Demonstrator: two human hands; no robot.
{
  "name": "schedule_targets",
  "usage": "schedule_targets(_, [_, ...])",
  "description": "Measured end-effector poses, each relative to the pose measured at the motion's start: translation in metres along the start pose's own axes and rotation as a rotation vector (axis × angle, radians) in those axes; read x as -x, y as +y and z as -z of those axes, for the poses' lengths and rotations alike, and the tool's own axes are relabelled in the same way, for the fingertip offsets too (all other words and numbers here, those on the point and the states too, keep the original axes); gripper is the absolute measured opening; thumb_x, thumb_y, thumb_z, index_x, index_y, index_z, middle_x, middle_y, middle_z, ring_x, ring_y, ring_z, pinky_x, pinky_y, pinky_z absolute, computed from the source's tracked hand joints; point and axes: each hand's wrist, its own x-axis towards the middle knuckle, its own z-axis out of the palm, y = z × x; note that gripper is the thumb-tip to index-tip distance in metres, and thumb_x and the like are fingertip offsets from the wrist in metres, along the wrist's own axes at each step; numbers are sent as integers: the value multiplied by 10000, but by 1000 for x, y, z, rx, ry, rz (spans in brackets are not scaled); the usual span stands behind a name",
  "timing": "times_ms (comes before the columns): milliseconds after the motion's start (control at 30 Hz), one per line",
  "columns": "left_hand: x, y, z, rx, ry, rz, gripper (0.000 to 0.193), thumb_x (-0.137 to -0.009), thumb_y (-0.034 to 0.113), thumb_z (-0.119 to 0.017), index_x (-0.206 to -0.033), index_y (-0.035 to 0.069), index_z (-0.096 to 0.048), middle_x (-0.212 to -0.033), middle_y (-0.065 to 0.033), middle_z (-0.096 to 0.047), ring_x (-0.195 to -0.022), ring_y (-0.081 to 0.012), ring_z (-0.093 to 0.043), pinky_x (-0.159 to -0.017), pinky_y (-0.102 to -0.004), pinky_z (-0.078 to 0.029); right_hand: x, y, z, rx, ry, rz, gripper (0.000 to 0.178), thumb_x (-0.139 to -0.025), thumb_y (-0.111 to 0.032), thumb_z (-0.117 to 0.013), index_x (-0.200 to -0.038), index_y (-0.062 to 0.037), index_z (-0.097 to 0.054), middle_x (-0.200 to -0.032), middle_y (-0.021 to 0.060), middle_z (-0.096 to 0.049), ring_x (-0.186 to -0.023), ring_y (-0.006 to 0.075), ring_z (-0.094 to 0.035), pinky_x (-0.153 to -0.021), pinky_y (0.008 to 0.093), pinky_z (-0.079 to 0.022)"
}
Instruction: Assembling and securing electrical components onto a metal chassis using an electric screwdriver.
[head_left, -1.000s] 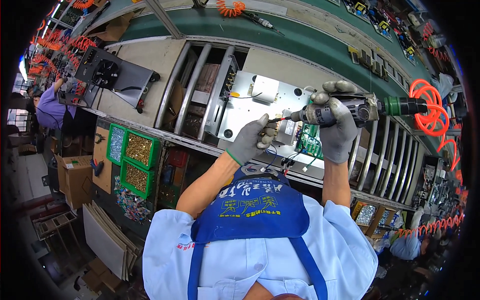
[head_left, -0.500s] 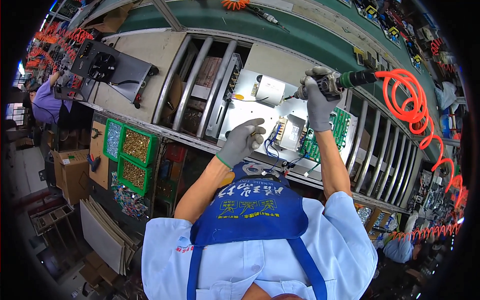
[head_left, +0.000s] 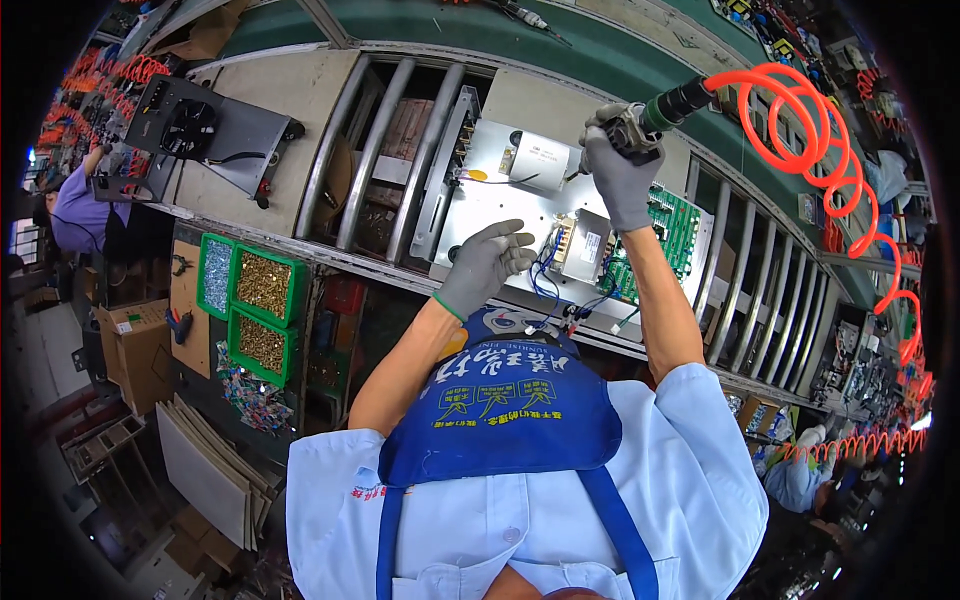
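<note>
My right hand [head_left: 615,180], in a grey glove, is wrapped round a pneumatic screwdriver [head_left: 636,130] with a green and black hose end. The tool's tip points down beside a white cylindrical part [head_left: 541,162] on a metal chassis plate [head_left: 500,212]. My left hand [head_left: 485,270], also gloved, hovers over the plate's near left part, its fingers loosely bent and apart; its palm is partly hidden. Between the hands lie a labelled metal box [head_left: 587,246] and blue wires [head_left: 543,267]. A green circuit board [head_left: 672,232] fills the plate's right side, partly behind my right forearm.
The chassis rests on a roller conveyor [head_left: 400,150]. An orange coiled hose [head_left: 775,130] hangs at right. Left stand green bins [head_left: 262,327] of screws and a grey panel with a fan [head_left: 190,127]. A person in purple [head_left: 88,220] works at far left.
The screwdriver and my right hand have shifted left, with the hose end tilting further upward. My left hand's fingers have straightened somewhat. The whole view has also shifted slightly.
</note>
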Motion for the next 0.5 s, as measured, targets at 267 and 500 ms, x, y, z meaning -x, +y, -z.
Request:
schedule_targets(267, [6, 10, -4, -154, -76, 47, 341, -994, 273, -442, -1181, -10, -475, -1050, -157, -613, -814, -183, -658, -647, -238, -558, 5, -18, 5, -134, -5, -18, 243, -750, 59, -624, -980, -20, -608, -888, 76, -644, -758, 116, -612, -654, 242, -503])
schedule_targets(500, [-2, 13, -19, 14, -152, 5, 317, -959, 341, -522, -1077, 47, -533, -865, -39, -598, -643, -82, -572, -526, -179, -462, 41, -121, 19, -444, -1, -13, 275, -789, 34, -538, -1052, -47, -532, -925, 118, -569, -757, 183, -596, -652, 319, -525])
